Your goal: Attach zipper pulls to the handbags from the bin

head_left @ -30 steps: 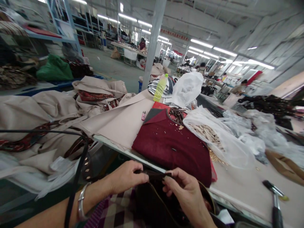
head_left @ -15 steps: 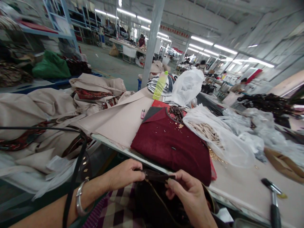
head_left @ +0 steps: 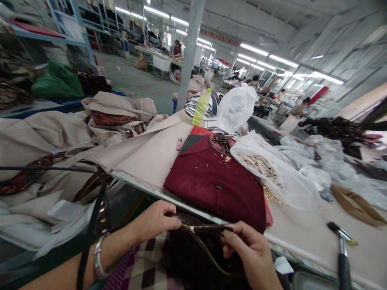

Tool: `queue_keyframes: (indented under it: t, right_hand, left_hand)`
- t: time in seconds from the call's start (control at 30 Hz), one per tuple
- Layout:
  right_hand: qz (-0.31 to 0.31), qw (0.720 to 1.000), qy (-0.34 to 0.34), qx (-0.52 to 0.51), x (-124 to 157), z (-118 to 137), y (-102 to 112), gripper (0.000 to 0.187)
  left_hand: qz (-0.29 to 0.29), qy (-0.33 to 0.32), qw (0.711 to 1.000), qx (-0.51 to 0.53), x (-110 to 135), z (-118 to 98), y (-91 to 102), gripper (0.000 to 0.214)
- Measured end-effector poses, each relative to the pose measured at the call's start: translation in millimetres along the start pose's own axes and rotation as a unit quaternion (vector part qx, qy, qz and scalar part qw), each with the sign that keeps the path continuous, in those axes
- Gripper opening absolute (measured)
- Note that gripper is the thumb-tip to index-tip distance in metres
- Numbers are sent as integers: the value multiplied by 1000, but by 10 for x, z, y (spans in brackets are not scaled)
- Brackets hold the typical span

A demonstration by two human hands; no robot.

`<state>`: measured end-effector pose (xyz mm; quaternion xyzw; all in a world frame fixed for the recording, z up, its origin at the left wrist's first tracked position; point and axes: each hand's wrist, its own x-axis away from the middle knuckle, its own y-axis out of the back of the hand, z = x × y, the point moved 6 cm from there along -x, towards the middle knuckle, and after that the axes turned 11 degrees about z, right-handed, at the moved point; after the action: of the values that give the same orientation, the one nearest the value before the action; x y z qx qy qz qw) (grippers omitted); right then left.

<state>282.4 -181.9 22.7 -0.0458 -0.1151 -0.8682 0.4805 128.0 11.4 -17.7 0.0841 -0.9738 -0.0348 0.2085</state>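
A dark bag [head_left: 190, 257] with a gold zipper along its mouth rests in my lap against a checked cloth [head_left: 151, 257]. My left hand [head_left: 159, 221], with a silver bangle on the wrist, pinches the bag's edge near one end of the zipper. At the other end of the opening, my right hand [head_left: 246, 245] grips the rim between thumb and fingers. The bag's mouth gapes between the hands, its inside too dark to make out. Just beyond lies a folded maroon cloth [head_left: 214, 185] on the table.
A hammer [head_left: 341, 249] lies to the right on the table [head_left: 305, 237]. Pink snips [head_left: 179, 143], a yellow-green bottle [head_left: 201, 106] and a plastic bag of beige strips [head_left: 278, 173] lie farther back. Beige bag pieces [head_left: 45, 133] are heaped at left, with a black strap [head_left: 90, 237] before them.
The bag's rim has turned so more of the gold zipper shows and the mouth is wider. My right hand has shifted slightly right and down. The view has moved a little.
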Motion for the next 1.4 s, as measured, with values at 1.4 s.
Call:
queue_keyframes:
  t: [1.4]
  right_hand:
    - [2,934,33,355,-675,427,1057,27]
  left_hand:
    - [-315,-319,612,-652,-555,-855,-447,53]
